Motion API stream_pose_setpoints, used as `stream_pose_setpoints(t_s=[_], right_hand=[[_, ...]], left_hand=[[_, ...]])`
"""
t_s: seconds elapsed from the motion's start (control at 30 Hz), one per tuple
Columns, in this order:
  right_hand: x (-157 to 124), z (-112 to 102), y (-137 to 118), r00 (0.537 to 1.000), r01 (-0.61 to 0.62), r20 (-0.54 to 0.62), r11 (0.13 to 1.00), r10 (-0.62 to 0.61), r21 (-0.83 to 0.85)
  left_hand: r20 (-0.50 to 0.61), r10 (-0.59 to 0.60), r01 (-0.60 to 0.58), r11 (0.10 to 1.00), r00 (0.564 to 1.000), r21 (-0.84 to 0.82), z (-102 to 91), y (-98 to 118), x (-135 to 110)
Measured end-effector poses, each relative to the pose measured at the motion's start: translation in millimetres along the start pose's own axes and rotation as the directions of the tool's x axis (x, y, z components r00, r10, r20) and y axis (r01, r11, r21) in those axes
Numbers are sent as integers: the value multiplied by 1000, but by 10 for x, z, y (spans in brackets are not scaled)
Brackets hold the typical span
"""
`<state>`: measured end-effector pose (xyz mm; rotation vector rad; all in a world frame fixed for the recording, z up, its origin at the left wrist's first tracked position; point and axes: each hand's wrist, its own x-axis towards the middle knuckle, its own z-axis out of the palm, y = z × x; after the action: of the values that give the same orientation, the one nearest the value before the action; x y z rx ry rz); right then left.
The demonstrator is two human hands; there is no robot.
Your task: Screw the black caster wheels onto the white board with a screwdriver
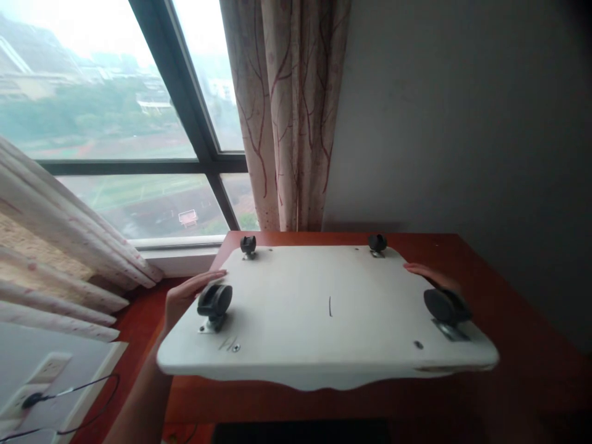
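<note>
A white wheeled panel (296,314) with rounded corners and a wavy lower front edge lies wheel side up before me. Black casters stand at its corners: near left (215,300), near right (443,306), far left (248,245) and far right (377,242). My left hand (189,291) grips the panel's left side, fingers pressed together along the edge. On the opposite side my right hand (428,273) holds the right edge, partly hidden behind the near right caster. Both thumbs are out of sight, and what lies under the panel is hidden.
A reddish-brown wooden table (490,296) extends beneath and beyond the panel. Curtains (291,111) and a window (115,111) are at the back left, with a grey wall (444,111) behind. A plugged-in cable (87,385) hangs from a wall socket (50,368) at lower left.
</note>
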<state>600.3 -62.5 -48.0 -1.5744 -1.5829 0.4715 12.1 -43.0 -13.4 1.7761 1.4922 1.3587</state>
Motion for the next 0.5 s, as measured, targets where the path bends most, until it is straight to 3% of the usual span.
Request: stream_pose_setpoints(t_s=[0.1,0.23,0.5], right_hand=[[-34,82,43,999,25,-23,997,-23,78],[-97,220,51,996,46,-76,999,-44,27],[-90,313,100,996,58,-68,994,-65,-95]], left_hand=[[-37,24,-24,1000,999,-1,127,-133,-46],[-121,43,-44,999,992,-3,260,-295,-157],[-107,85,-81,996,991,42,327,-258,-206]])
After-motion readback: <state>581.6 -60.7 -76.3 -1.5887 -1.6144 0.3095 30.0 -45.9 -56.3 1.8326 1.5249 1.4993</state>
